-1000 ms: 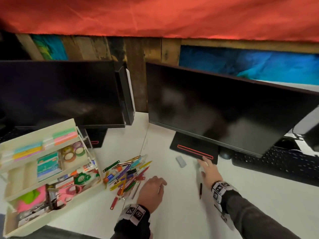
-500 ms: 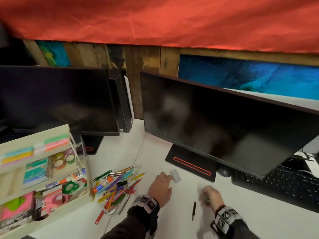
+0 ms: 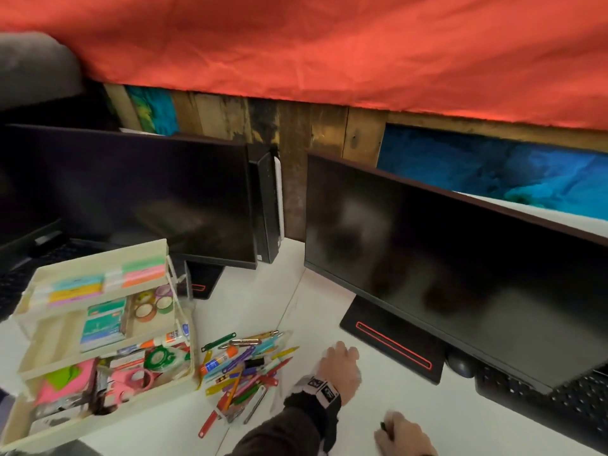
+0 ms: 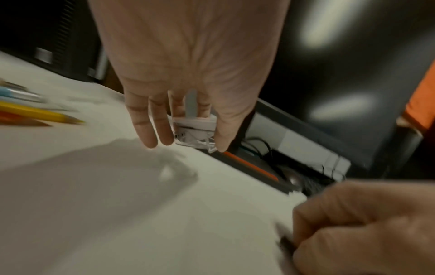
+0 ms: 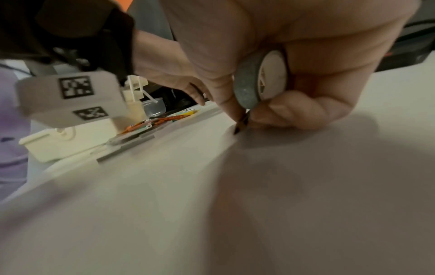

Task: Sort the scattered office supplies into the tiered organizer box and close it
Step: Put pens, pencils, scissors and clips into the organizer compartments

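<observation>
Left hand (image 4: pixel 186 78) pinching clear box (image 4: pixel 194 133), right hand (image 5: pixel 289 61) gripping tape roll (image 5: pixel 260 80), dark pencil (image 5: pixel 241 123)

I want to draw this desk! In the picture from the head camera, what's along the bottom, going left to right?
Tiered organizer box → pile of pens and pencils → left hand → right hand → black keyboard.

Cream tiered organizer box (image 3: pixel 98 350) open beside heaped pens (image 3: pixel 243 366).
</observation>
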